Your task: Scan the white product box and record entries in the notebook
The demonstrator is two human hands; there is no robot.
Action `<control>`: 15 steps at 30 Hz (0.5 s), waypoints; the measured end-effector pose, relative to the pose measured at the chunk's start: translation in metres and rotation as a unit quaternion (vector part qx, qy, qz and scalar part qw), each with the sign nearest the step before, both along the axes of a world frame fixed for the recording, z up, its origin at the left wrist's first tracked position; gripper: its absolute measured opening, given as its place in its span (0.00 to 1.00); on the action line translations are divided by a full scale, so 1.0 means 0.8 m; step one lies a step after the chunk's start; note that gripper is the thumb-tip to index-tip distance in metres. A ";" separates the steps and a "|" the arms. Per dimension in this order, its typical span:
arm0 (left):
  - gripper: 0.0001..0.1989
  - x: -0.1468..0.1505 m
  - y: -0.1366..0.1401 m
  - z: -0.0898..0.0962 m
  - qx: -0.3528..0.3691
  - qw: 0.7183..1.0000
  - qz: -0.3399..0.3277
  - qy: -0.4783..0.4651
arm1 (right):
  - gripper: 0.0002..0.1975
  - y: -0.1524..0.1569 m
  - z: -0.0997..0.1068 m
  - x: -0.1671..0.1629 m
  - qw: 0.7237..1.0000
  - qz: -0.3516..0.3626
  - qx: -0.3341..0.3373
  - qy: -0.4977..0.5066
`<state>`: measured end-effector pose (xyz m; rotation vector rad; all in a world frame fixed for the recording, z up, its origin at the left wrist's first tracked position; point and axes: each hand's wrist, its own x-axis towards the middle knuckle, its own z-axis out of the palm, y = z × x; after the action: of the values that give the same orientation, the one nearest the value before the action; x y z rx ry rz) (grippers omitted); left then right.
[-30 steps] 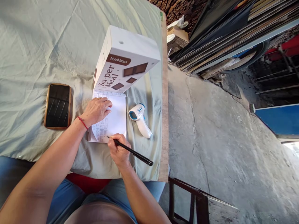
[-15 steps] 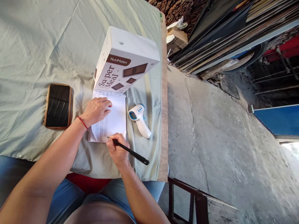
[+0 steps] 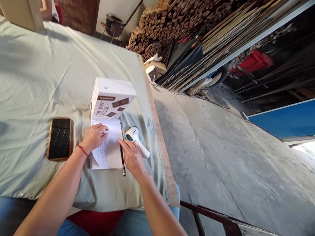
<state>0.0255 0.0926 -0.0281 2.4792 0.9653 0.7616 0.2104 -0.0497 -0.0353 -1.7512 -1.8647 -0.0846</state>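
Denim shows at five o'clock from the notebook, with a red patch at six, both beyond the tabletop's near edge. The notebook lies open on the pale cloth in front of the person, handwriting down its left part. At its four o'clock edge lies a black pen, pointing roughly twelve to six. Right of it is the right hand, its grip apart, fingers stretched toward the page; whether a fingertip touches the pen I cannot tell. The left hand, wearing a red bracelet, rests on the page from nine o'clock, its grip loosely curled with thumb and fingers apart.

At three o'clock a white-and-blue thermometer lies partly behind the right hand. A dark phone-like device sits at nine. At twelve, just past the notebook, stands a "Su-per Meal" box. Farther off, a carton stands at eleven, another person's arm beside it, and stacked wood rises at one.
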 end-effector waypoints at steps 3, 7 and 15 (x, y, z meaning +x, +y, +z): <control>0.03 -0.003 0.005 -0.004 0.002 0.995 0.069 -0.072 | 0.22 0.003 -0.005 0.016 0.994 -0.109 0.013 -0.006; 0.11 -0.005 0.015 -0.014 0.024 0.962 0.201 -0.185 | 0.26 -0.001 -0.007 0.042 0.963 -0.246 -0.099 0.039; 0.41 -0.006 0.023 -0.038 -0.007 0.962 0.216 -0.170 | 0.23 0.087 -0.001 0.057 0.828 -0.255 -0.032 0.498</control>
<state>0.0204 0.1109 -0.0585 2.0441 1.3798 1.2606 0.2559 0.0197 -0.0363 -1.7606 -0.6352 0.5888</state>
